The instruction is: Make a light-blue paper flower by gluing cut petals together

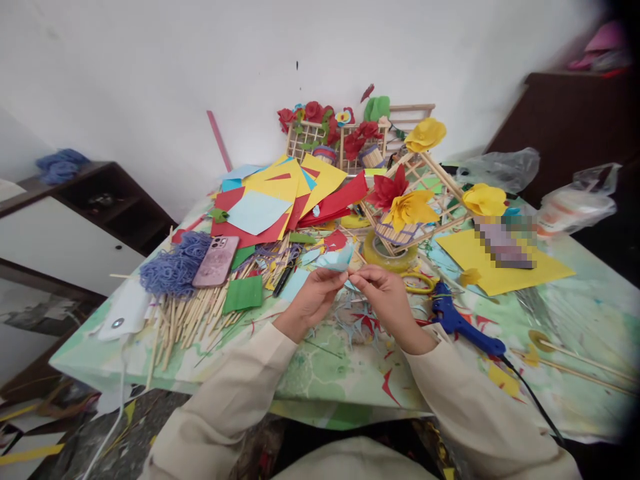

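- I'm seeing the left hand (320, 293) pinching a piece of blue paper (340, 259) between thumb and fingers.
- Right hand (389, 292) is meeting it at the paper's lower end; its thumb and fingertips are pressing together, but I'm not able to tell what is between them.
- Blue paper is sitting above the table (307, 380), just in front of the tape roll (374, 248).
- Below the hands, I'm logging red and blue scraps (367, 323) lying loose on the cloth.
- Beside the right hand, yellow scissors (423, 283) are lying near the blue glue gun (455, 320), whose cord (533, 397) is trailing off the near edge.
- On the left, I'm noting a pen (284, 282), a green square (243, 295) resting on sticks (200, 323), a phone (216, 261) lying against blue yarn (175, 263).
- Behind, colored sheets (257, 212) are overlapping in a heap; a trellis (443, 175) with yellow and red flowers is leaning to their right.
- Far right, a bagged cup (575, 210) is standing behind a yellow sheet (505, 263); the item on that sheet is showing up pixelated, so I'm not naming it.
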`<control>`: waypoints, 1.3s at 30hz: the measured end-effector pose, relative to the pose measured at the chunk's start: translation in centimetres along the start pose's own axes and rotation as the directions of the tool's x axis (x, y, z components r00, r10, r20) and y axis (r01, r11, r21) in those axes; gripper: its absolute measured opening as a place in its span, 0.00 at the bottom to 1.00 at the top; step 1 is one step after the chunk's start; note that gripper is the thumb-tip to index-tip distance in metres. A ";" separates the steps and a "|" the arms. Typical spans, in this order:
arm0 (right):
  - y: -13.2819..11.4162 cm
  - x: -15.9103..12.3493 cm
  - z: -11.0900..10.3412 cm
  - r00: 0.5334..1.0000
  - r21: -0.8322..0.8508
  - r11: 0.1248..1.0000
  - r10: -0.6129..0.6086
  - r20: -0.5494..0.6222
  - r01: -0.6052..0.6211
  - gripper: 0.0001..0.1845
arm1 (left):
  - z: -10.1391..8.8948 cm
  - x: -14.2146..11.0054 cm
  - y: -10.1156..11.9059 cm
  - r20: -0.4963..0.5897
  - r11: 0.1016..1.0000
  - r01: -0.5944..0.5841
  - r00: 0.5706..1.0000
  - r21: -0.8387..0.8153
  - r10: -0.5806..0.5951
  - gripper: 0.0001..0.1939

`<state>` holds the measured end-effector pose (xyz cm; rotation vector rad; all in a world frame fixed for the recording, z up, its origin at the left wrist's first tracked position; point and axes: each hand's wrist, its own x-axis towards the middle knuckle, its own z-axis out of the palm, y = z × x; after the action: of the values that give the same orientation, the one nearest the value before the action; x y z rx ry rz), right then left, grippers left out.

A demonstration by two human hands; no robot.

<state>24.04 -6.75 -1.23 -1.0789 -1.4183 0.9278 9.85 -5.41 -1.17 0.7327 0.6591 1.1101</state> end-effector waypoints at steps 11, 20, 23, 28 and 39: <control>-0.4 -0.6 0.9 0.973 0.428 0.875 0.225 0.053 -0.226 0.08 | 0.4 -0.2 -0.5 -0.010 1.000 -0.025 1.000 -0.011 0.025 0.09; -0.7 -0.9 1.3 0.944 0.541 0.795 0.329 -0.006 -0.274 0.08 | 0.5 0.1 -1.4 -0.032 0.996 -0.089 0.996 -0.024 0.088 0.10; -0.4 -0.4 0.9 0.918 0.604 0.758 0.381 -0.106 -0.245 0.09 | 0.7 -0.1 -1.1 -0.086 0.994 -0.078 0.994 -0.077 0.071 0.11; -0.2 0.8 -1.4 0.895 0.657 0.751 0.334 -0.297 -0.062 0.10 | 0.3 0.0 -0.1 -0.107 0.991 -0.046 0.994 -0.126 0.032 0.10; -2.2 0.8 -2.9 0.920 0.714 0.698 0.238 -0.312 0.062 0.14 | -1.2 0.9 2.2 -0.181 0.972 -0.080 0.983 -0.222 0.040 0.06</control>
<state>26.67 -6.66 1.39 -0.6677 -0.5668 1.1321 8.00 -3.77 -0.26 0.4622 0.6473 1.2931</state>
